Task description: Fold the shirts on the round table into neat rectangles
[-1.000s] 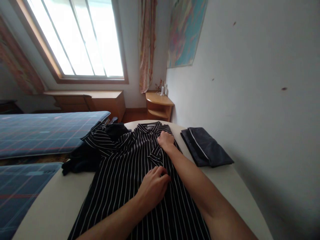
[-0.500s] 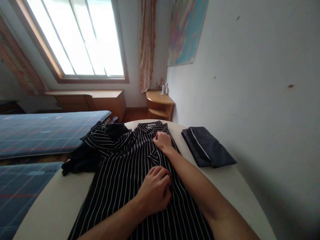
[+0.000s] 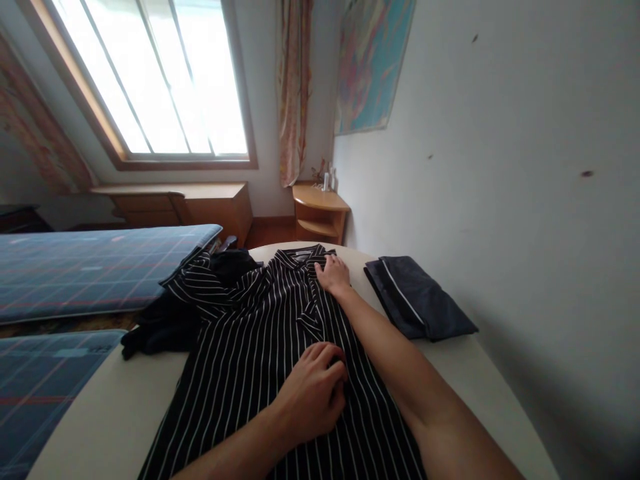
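Note:
A black shirt with thin white stripes point(image 3: 250, 353) lies spread on a pale round-edged table, its collar at the far end. My left hand point(image 3: 314, 387) rests on the middle of the shirt with fingers curled in; what they may hold is hidden beneath them. Farther up, near the collar on the right side, my right hand point(image 3: 333, 273) lies on the striped cloth, fingers apart and open. The shirt's left sleeve area is spread out over a dark garment. My right forearm crosses over the shirt's right edge.
Folded dark trousers or similar cloth point(image 3: 420, 297) lie on the table point(image 3: 500, 393) at the right, near the white wall. A dark garment point(image 3: 167, 323) sits at the left edge. Plaid-covered beds or mattresses point(image 3: 100, 267) adjoin on the left. A corner shelf point(image 3: 320, 197) stands beyond.
My right hand has opened from a curled shape and shifted slightly right and away, toward the shirt's right shoulder. My left hand stays curled at about the same place.

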Tool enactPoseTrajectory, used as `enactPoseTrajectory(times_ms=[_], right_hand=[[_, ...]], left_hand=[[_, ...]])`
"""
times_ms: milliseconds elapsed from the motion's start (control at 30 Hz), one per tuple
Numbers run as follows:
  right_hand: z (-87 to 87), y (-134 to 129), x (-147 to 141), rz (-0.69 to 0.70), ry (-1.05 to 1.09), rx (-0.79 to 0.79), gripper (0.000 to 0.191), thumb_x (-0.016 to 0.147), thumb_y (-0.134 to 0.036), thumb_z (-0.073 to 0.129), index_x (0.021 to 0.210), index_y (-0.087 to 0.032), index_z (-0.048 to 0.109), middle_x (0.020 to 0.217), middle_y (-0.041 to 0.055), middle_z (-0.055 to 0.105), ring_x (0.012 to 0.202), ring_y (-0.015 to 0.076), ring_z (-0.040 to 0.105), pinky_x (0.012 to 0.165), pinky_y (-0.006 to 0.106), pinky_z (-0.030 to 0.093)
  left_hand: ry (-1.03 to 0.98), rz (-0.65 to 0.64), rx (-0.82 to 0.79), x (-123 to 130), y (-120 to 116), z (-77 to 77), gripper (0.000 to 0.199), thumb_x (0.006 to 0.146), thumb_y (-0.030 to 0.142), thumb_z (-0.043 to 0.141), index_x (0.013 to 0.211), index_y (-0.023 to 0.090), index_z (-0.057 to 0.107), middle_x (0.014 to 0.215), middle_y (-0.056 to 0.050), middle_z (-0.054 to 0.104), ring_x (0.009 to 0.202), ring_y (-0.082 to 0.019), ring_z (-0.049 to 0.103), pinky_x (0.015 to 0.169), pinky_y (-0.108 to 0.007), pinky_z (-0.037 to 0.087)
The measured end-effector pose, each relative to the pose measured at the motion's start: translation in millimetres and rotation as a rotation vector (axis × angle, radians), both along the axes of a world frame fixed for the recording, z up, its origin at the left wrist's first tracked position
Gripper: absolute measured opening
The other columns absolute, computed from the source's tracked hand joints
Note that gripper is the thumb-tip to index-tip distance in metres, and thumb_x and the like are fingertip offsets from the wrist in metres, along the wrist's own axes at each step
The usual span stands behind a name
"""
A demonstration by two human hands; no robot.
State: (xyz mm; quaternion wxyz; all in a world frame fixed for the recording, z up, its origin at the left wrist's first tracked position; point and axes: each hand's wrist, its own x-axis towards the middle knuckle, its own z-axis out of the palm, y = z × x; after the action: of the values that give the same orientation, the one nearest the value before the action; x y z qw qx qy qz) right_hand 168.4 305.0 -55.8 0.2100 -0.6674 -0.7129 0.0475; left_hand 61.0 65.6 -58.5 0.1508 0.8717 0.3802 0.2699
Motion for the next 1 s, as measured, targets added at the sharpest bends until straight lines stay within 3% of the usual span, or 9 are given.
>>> enactPoseTrajectory(times_ms=[133,333,500,600,700,833,1000], right_hand=[[-2.2,21.8,7.7,0.037,-0.031,-0.127,0.065,0.100,-0.055,0.034,0.149,-0.014,0.041,0.157,0.0161,0.040,0.145,0.0318,0.031,0.116,0.048,0.024],[-8.9,35.2,8.1,0.173,-0.070,-0.118,0.053,0.100,-0.056,0.037,0.141,-0.025,0.051,0.154,0.0076,0.044,0.144,0.0234,0.034,0.118,0.044,0.022],[-11.3,48.7,7.6,0.113,-0.093,-0.090,0.048,0.102,-0.041,0.035,0.144,-0.023,0.047,0.158,0.0104,0.037,0.144,0.0258,0.033,0.116,0.045,0.027],[-8.5,58.3,10.8,0.125,-0.119,-0.087,0.045,0.099,-0.024,0.038,0.143,-0.027,0.050,0.160,0.0053,0.035,0.142,0.0252,0.035,0.113,0.043,0.032],[-1.7,66.7,17.5,0.122,-0.137,-0.074,0.044,0.097,-0.015,0.034,0.133,-0.026,0.058,0.153,0.0059,0.045,0.136,0.0245,0.041,0.108,0.039,0.037],[6.8,74.2,28.4,0.078,-0.154,-0.074,0.038,0.100,-0.020,0.033,0.126,-0.021,0.061,0.138,0.0122,0.058,0.125,0.0262,0.050,0.101,0.039,0.042],[13.3,77.6,31.7,0.066,-0.185,-0.030,0.031,0.101,-0.024,0.039,0.115,-0.023,0.066,0.124,0.0108,0.066,0.115,0.0269,0.055,0.094,0.039,0.043]], left_hand=[[0.084,0.018,-0.033,-0.4,-1.9,-1.2,0.027,0.076,0.005,0.053,0.098,0.020,0.056,0.147,-0.008,0.049,0.146,-0.033,0.030,0.117,-0.059,0.032],[0.112,0.015,-0.071,0.9,0.5,-4.6,0.029,0.076,0.007,0.054,0.101,0.021,0.056,0.148,-0.007,0.049,0.146,-0.033,0.032,0.118,-0.061,0.029],[0.117,0.012,-0.094,2.2,2.1,-6.8,0.028,0.075,0.008,0.054,0.100,0.020,0.057,0.149,-0.007,0.048,0.146,-0.034,0.031,0.119,-0.061,0.029],[0.113,0.011,-0.101,2.5,3.5,-8.1,0.029,0.075,0.009,0.055,0.101,0.021,0.058,0.150,-0.006,0.048,0.146,-0.033,0.031,0.120,-0.060,0.028],[0.113,0.010,-0.104,2.5,5.1,-9.6,0.030,0.074,0.009,0.056,0.101,0.021,0.058,0.150,-0.005,0.049,0.146,-0.033,0.031,0.120,-0.060,0.027],[0.110,0.000,-0.102,2.4,6.7,-11.3,0.030,0.073,0.010,0.057,0.102,0.021,0.058,0.150,-0.005,0.049,0.146,-0.033,0.031,0.120,-0.060,0.027],[0.110,-0.012,-0.099,2.6,7.0,-11.7,0.029,0.074,0.011,0.057,0.101,0.021,0.058,0.149,-0.006,0.050,0.146,-0.034,0.032,0.119,-0.060,0.028]])
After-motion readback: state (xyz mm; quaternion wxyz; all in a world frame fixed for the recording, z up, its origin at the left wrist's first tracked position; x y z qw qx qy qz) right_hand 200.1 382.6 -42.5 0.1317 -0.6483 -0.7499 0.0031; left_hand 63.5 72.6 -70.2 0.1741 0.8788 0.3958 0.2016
